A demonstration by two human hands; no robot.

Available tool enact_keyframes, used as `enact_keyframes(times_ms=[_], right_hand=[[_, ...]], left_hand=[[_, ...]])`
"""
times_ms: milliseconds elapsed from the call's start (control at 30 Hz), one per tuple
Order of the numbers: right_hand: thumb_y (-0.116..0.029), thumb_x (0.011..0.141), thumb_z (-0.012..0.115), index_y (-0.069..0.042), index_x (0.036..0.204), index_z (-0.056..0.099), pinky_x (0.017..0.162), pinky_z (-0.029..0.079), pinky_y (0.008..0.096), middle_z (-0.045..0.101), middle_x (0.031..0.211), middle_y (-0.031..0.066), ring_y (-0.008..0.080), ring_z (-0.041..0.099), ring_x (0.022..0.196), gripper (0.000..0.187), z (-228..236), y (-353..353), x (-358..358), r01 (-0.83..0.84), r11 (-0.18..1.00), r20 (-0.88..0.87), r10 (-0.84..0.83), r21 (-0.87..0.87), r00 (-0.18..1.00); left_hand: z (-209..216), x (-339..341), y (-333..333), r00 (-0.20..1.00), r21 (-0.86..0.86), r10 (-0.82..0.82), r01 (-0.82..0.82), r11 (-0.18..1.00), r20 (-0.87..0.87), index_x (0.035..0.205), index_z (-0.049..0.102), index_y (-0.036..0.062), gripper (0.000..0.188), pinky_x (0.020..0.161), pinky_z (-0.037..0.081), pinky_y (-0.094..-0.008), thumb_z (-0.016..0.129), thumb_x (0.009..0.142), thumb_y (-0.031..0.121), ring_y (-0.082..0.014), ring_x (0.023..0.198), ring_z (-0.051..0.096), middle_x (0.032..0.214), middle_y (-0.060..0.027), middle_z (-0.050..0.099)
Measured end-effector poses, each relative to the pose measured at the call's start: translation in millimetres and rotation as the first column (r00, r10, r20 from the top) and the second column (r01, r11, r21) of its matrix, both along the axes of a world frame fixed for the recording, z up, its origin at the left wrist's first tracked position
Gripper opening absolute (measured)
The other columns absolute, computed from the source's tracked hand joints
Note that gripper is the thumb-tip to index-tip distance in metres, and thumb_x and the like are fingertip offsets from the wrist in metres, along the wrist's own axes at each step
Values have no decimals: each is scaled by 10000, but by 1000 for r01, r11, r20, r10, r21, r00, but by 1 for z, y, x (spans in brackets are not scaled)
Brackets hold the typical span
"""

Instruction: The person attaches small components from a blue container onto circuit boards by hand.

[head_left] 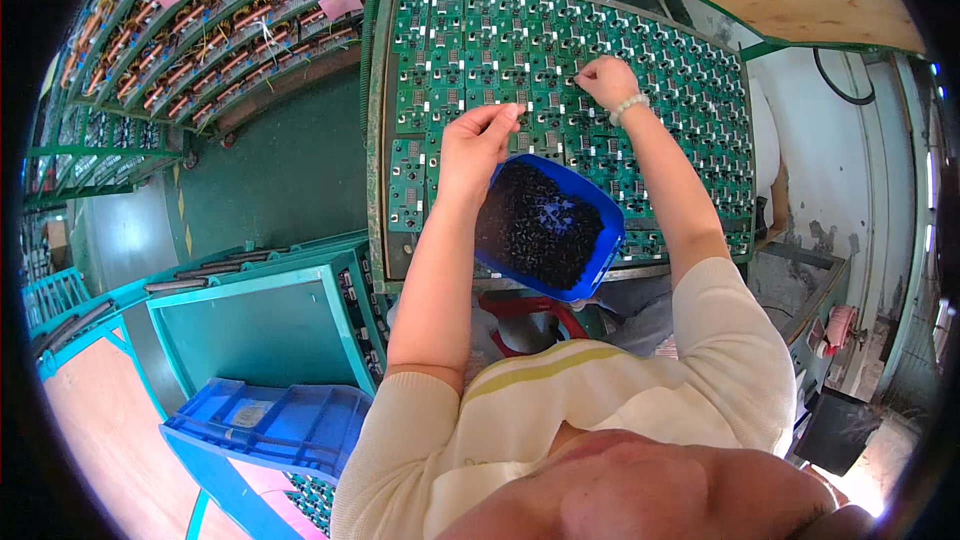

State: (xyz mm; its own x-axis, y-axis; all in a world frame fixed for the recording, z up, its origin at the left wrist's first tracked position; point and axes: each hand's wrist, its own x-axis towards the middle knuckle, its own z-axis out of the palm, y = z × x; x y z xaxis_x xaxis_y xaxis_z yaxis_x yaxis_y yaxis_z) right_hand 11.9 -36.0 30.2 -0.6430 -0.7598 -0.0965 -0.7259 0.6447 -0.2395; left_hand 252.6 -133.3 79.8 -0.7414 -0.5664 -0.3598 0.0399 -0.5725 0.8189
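Rows of green circuit boards (680, 105) lie side by side across the worktable, carrying small black, white and grey parts. My left hand (478, 145) hovers over the boards left of the middle, thumb and index finger pressed together; whatever may be between them is too small to name. Farther right and deeper over the boards, my right hand (610, 85) is closed in a pinch with its fingertips close to a board, and their contents cannot be made out. Between my forearms a blue plastic bin (614, 238) sits at the near edge, holding many small black parts (535, 225).
At the far left stands a rack (215, 35) filled with copper-coil assemblies. A green-framed cart (250, 325) and a blue crate (270, 420) are at my near left. A raised frame edge (378, 140) borders the table. A wall (830, 160) rises on the right.
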Motion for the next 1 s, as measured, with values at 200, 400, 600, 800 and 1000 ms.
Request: enact_keyframes(times_ms=[200,400,600,800,1000], right_hand=[[-211,710,603,-102,722,671,727,471,386,595,792,130,300,573,755,129,-4,-4,-6,-161,979,-239,186,123,953],[-141,734,643,-67,821,663,673,469,271,591,768,75,166,576,703,115,45,7,52,20,855,320,172,-519,932],[-4,772,602,-27,923,628,680,435,210,582,890,35,81,529,799,155,58,22,106,-141,690,401,561,-710,724],[-25,746,634,-36,913,632,620,430,203,585,854,33,78,536,740,167,63,24,110,126,660,587,544,-740,600],[-63,757,617,-39,788,636,623,449,217,599,750,37,101,553,691,44,63,13,74,198,701,413,151,-685,898]], left_hand=[[1,-5,3,998,-5,-14,14,1000,-60,885,591,10,141,425,302,-162,608,799,122,-19,508,399,749,-30,603],[3,0,1,1000,78,-30,31,996,-8,907,574,2,149,431,284,-158,590,816,118,-23,529,394,742,-20,580],[3,-1,5,985,-24,-164,163,986,-49,895,577,9,145,424,275,-164,594,814,128,-26,512,393,714,-18,571],[4,-2,6,974,3,-212,213,977,-74,854,592,32,144,418,280,-156,611,802,165,-21,496,384,683,4,566],[9,2,5,979,-40,-200,201,979,35,819,587,54,178,413,272,-157,607,806,231,-17,476,373,637,22,534]])
